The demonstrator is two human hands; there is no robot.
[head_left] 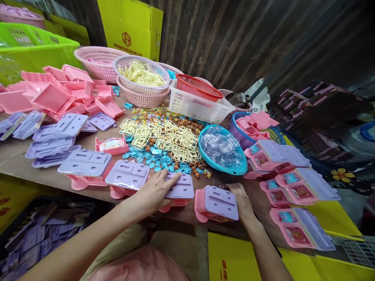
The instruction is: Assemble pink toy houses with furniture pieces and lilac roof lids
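Note:
My left hand (156,190) lies flat on a pink toy case with a lilac lid (181,188) near the table's front edge. My right hand (241,201) grips the right side of another pink case with a lilac lid (217,203) just beside it. Two more lidded cases (127,176) (85,164) stand in a row to the left. Beyond them lie cream plastic frames (164,138), small blue pieces (158,160) and tiny coloured bits.
A blue bowl of clear plastic parts (222,150) sits right of centre. Finished printed cases (295,183) pile at the right. Loose lilac lids (52,136) and pink trays (52,93) lie at left. Baskets (142,78) and yellow boxes (131,27) stand behind.

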